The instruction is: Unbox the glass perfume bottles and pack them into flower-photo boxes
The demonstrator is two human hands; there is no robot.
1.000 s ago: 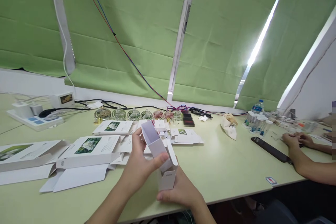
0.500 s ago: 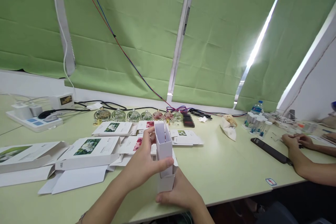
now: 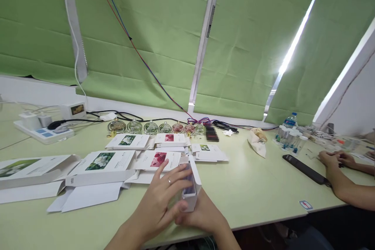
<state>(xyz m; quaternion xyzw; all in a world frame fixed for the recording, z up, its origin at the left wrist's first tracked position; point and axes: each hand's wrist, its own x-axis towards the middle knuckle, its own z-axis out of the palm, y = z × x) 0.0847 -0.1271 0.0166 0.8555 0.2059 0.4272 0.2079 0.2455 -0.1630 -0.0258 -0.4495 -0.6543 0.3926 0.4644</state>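
A small white cardboard box (image 3: 191, 201) with an open top is held low over the near edge of the table. My right hand (image 3: 206, 213) is closed round it from the right and below. My left hand (image 3: 159, 195), wearing a ring, lies over the box's open end with its fingers spread. Its fingertips touch the opening, and the thumb is by the near corner. A raised flap stands along the right side of the opening. Inside, a pale insert shows in part; the rest is hidden by my fingers.
White boxes with flower pictures (image 3: 102, 166) lie left and ahead, flaps out. Behind them stands a row of round glass bottles (image 3: 150, 127). A power strip (image 3: 43, 134) is far left. Right are a black case (image 3: 304, 170), small vials (image 3: 293, 140) and another person's hands (image 3: 334, 160).
The white insert that stood upright above the box has gone down into it. My left hand has let go of its sides and moved lower, fingers now spread over the opening.
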